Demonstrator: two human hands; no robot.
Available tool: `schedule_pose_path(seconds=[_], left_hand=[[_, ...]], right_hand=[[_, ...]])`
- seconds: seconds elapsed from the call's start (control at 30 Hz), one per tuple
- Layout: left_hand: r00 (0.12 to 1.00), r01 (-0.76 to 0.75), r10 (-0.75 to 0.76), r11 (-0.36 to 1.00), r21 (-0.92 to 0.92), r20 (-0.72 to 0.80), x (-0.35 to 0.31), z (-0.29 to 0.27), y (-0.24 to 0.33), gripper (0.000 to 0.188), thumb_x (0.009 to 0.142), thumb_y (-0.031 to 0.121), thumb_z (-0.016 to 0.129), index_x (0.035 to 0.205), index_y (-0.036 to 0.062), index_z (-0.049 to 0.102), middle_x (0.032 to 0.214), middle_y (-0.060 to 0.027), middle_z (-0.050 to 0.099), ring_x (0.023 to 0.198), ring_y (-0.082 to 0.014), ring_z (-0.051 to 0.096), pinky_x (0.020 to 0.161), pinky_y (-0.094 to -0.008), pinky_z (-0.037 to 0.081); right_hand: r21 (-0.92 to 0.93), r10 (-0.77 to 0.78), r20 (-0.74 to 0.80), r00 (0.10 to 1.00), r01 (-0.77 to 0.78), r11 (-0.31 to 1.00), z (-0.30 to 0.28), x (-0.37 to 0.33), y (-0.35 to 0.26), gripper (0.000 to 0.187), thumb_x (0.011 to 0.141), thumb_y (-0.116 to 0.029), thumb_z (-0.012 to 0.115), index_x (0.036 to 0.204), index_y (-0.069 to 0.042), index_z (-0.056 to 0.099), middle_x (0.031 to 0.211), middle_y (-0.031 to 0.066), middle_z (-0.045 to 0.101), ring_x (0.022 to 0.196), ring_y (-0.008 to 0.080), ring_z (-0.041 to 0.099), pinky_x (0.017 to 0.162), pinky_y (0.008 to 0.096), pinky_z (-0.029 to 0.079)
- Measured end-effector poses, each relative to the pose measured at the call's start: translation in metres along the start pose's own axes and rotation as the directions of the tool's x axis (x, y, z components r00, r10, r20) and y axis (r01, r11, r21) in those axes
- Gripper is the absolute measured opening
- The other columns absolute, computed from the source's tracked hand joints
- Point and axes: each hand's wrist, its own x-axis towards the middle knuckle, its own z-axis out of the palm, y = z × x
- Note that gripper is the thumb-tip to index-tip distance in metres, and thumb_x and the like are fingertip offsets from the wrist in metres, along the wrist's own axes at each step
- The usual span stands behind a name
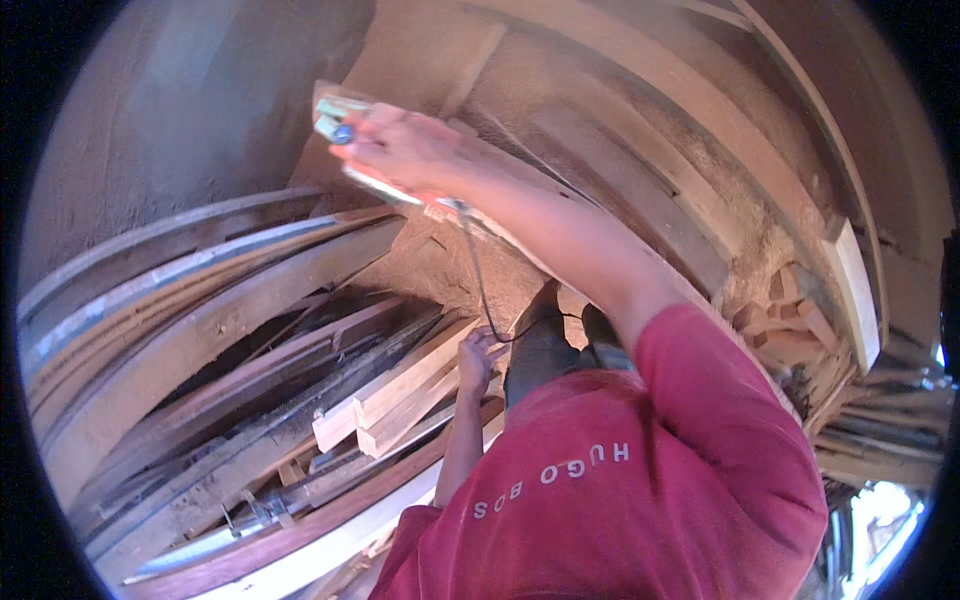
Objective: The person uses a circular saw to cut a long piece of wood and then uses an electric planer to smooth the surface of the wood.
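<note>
My right hand (410,150) is stretched far out to the upper left, its fingers wrapped round the grip of a power planer (345,125). Motion blurs the planer; its body looks red, with a pale green front and a blue knob. It sits at the far end of a long wooden board (515,243) that runs back under my right arm. From the tool's rear a dark cord (476,262) hangs down to my left hand (479,357). The fingers of that hand are closed round the cord, low beside my left leg.
Stacked long planks (200,340) fill the left side, with pale squared timbers (385,415) near my left hand. Sawdust (450,250) covers the ground. Large boards (640,150) lie to the right, near wood offcuts (795,315). A grey wall (190,110) rises at upper left.
</note>
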Motion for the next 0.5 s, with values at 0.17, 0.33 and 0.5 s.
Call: schedule_pose_path(seconds=[0.17, 0.33, 0.5], left_hand=[[0.998, -0.019, 0.025, 0.996, 0.091, -0.065, -0.002, 0.032, 0.017, 0.039, 0.102, 0.03, 0.036, 0.118, 0.0002, 0.055, 0.099, -0.0148, 0.067, 0.098, -0.0286, 0.068, 0.084, -0.0449, 0.057], [0.942, -0.331, 0.279, 0.669, 0.665, 0.188, -0.008, 0.029, -0.011, 0.026, 0.091, 0.019, 0.058, 0.113, 0.0052, 0.061, 0.11, -0.0146, 0.064, 0.095, -0.0312, 0.065, 0.082, -0.0455, 0.056], [0.516, -0.54, 0.552, -0.382, 0.749, 0.654, -0.021, 0.137, 0.039, 0.073, 0.072, 0.022, 0.081, 0.137, 0.0103, 0.051, 0.146, -0.0181, 0.045, 0.129, -0.0387, 0.046, 0.108, -0.0545, 0.036]], right_hand=[[0.321, -0.179, -0.081, 0.981, 0.195, 0.927, 0.001, -0.019, 0.02, 0.064, 0.092, -0.066, 0.055, 0.128, -0.015, 0.066, 0.127, 0.0104, 0.063, 0.117, 0.0294, 0.061, 0.1, 0.0406, 0.046], [-0.195, 0.099, -0.033, 0.995, -0.103, 0.975, -0.112, -0.22, 0.011, 0.071, 0.084, -0.07, 0.061, 0.131, -0.017, 0.065, 0.131, 0.0159, 0.059, 0.126, 0.0355, 0.052, 0.105, 0.0493, 0.042], [-0.268, 0.33, -0.523, 0.786, -0.519, 0.811, -0.185, -0.502, 0.017, 0.049, 0.083, -0.045, 0.076, 0.116, -0.008, 0.073, 0.116, 0.0155, 0.069, 0.108, 0.0309, 0.064, 0.099, 0.0417, 0.049]])
